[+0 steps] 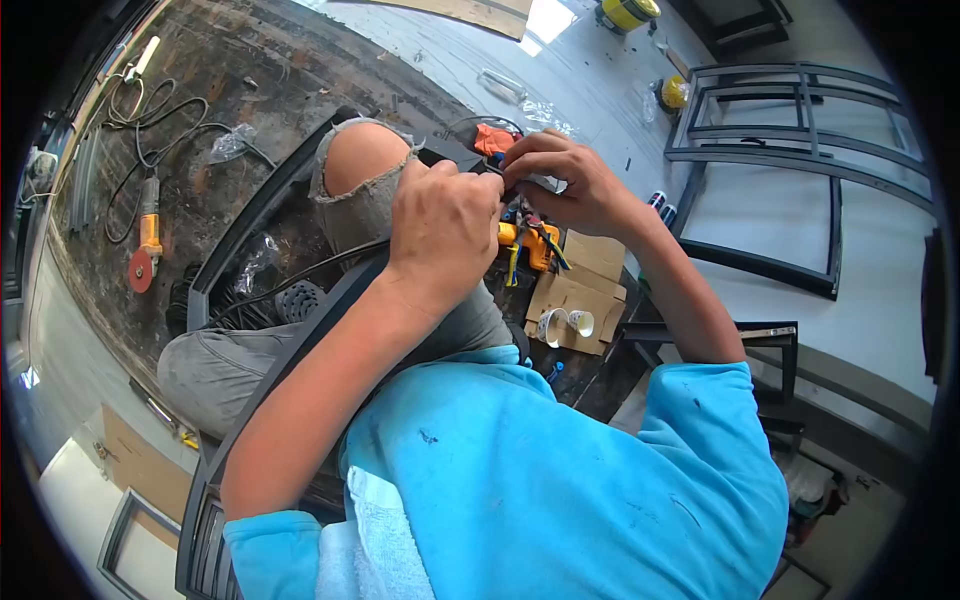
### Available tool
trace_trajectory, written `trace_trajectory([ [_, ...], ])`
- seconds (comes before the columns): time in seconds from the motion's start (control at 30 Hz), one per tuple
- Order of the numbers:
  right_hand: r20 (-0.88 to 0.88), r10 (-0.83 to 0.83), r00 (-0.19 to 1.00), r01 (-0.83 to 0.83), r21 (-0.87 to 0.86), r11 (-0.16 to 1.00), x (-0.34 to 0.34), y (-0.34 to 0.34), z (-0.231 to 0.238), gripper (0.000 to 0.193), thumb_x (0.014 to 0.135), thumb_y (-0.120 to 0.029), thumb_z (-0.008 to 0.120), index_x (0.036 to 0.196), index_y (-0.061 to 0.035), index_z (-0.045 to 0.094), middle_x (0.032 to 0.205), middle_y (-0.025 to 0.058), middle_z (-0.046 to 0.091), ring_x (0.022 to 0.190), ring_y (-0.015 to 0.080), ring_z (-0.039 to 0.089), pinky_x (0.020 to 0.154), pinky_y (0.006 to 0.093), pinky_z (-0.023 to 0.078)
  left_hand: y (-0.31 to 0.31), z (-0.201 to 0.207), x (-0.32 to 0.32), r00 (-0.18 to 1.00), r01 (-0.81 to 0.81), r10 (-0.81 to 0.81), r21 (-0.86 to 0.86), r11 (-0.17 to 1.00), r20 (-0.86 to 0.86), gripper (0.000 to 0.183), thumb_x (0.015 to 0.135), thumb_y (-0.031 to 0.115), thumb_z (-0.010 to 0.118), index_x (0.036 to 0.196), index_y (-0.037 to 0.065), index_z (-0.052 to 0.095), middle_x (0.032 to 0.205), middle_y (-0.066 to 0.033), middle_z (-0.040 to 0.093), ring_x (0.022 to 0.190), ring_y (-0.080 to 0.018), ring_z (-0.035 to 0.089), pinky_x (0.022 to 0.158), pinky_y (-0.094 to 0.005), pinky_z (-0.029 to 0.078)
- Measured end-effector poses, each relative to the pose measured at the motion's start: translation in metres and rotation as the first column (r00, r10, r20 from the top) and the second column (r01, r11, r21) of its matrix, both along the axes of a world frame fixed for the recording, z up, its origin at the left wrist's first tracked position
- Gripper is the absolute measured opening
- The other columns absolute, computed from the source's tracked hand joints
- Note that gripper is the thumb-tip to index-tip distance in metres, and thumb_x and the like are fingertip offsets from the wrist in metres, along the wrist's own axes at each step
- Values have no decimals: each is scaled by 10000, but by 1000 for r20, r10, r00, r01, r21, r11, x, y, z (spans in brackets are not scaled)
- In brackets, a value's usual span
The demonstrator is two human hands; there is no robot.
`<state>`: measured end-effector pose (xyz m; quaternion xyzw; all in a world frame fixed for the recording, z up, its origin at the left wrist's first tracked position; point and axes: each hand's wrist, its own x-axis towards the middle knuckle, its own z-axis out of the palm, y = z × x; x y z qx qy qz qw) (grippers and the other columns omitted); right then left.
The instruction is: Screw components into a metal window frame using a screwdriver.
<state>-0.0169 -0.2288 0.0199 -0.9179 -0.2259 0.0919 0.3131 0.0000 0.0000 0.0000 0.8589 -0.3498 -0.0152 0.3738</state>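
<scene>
My left hand [440,222] is closed, knuckles up, beside my bent knee at the edge of a dark metal frame [330,325] that lies across my lap. Close against it, my right hand [568,178] has its fingers curled and pinched. The fingertips of both hands meet over a small dark spot, and what they hold there is hidden. Just below the fingers are an orange power tool [543,248] and tool handles in yellow and blue [514,262]. An orange-red cloth or bag [495,139] sits just beyond my hands.
Two paper cups [551,326] stand on flattened cardboard [604,300] near my right side. An angle grinder [149,235] with a red disc and loose cable lies on the worn floor at left. Several dark frames [790,140] are stacked at right. A yellow tub [628,14] stands far back.
</scene>
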Motion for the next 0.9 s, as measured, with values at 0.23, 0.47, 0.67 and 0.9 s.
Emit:
trace_trajectory([
  [0.23,-48,-53,997,57,90,994,0,4,-9,325,833,12,685,1147,-69,710,1109,116,665,1029,311,670,879,406,566,5,-4,6,993,-1,-2,32,999,118,77,845,155,747,872,82,745,829,-77,733,823,-275,628,812,-432,428],
  [0.47,-64,-156,986,163,107,981,-10,11,-12,387,862,64,685,1235,-40,682,1139,115,662,993,225,692,828,347,579,13,3,6,997,36,-41,75,997,65,114,872,141,722,945,54,724,911,-94,736,852,-295,635,803,-442,444],
  [0.67,-83,-268,960,273,499,823,-28,5,-75,405,886,48,698,1270,-77,666,1224,47,680,984,153,679,854,317,579,41,8,11,999,-42,38,-144,989,-29,201,933,78,677,1124,20,702,1008,-150,712,927,-304,678,850,-415,512],
  [0.9,337,-318,886,152,438,886,-19,16,-100,428,777,72,715,1182,-66,694,1225,85,713,1061,244,710,928,357,576,74,14,24,963,-156,100,-217,963,-248,192,975,39,626,1151,-20,674,947,-148,647,840,-274,666,770,-355,522],
])
